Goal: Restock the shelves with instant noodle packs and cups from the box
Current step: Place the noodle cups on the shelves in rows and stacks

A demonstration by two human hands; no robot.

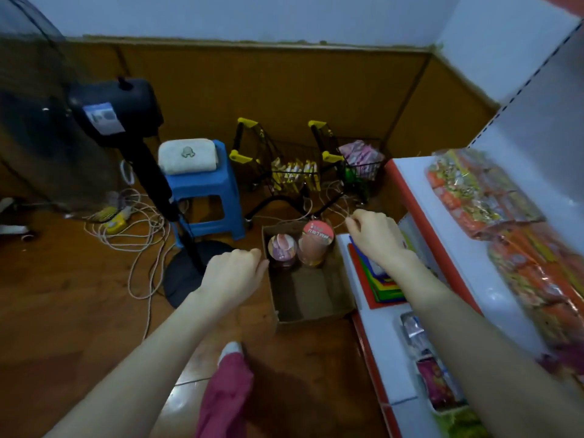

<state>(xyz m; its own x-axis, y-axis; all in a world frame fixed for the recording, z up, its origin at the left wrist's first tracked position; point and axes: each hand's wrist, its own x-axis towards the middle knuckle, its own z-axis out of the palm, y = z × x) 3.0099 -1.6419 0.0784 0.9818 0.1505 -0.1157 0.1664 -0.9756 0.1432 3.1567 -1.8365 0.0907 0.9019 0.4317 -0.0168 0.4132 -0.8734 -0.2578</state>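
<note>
Open brown cardboard box (311, 298) on a glossy wooden floor (79, 295), just left of white shelves (502, 298). Two round, flat-lidded cups (317, 240) stand at its far end. Left hand (234, 273), fingers curled, meets the left rim, possibly gripping it. Right hand (376, 237), fingers curled and empty, hovers above the far right corner. Crinkly orange packs (480, 191) lie on the shelves.
</note>
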